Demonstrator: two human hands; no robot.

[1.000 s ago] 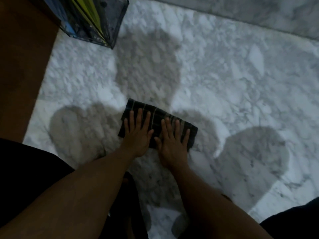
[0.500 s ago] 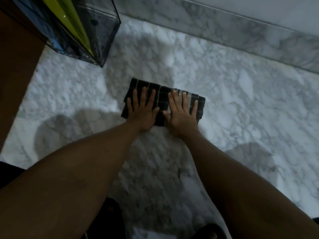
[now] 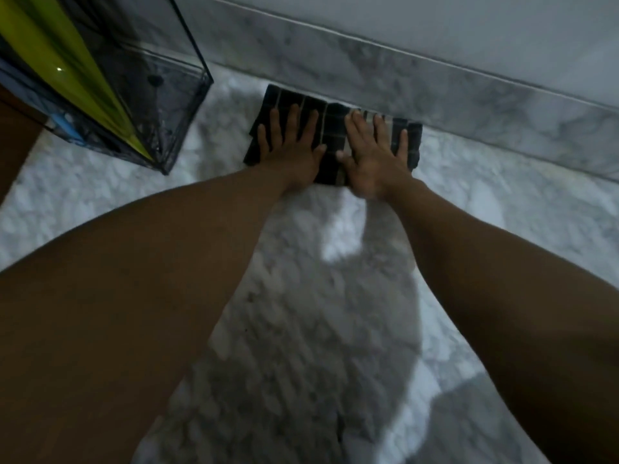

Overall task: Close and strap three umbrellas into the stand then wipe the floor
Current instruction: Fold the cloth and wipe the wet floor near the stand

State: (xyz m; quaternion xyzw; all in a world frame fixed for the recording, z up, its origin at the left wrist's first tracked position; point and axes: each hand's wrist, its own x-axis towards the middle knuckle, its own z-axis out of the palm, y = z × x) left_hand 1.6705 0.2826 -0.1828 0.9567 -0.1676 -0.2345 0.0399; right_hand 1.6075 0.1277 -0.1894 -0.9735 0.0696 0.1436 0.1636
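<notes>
A dark checked cloth [image 3: 333,128] lies folded flat on the white marble floor [image 3: 502,202], its far edge against the marble skirting. My left hand [image 3: 291,147] presses on the cloth's left half with fingers straight and spread. My right hand [image 3: 375,155] presses on the right half the same way, thumbs nearly meeting. The clear umbrella stand [image 3: 160,95] sits at the upper left, with a yellow-green umbrella [image 3: 67,75] leaning inside it and a blue item low in the stand.
The marble skirting [image 3: 435,82] and wall run across the top. A brown wooden surface [image 3: 16,145] borders the left edge. Shadows of my arms fall on the floor below the cloth.
Both hands have pushed the cloth away from me across the floor, from the middle of the floor up to the skirting beside the stand.
</notes>
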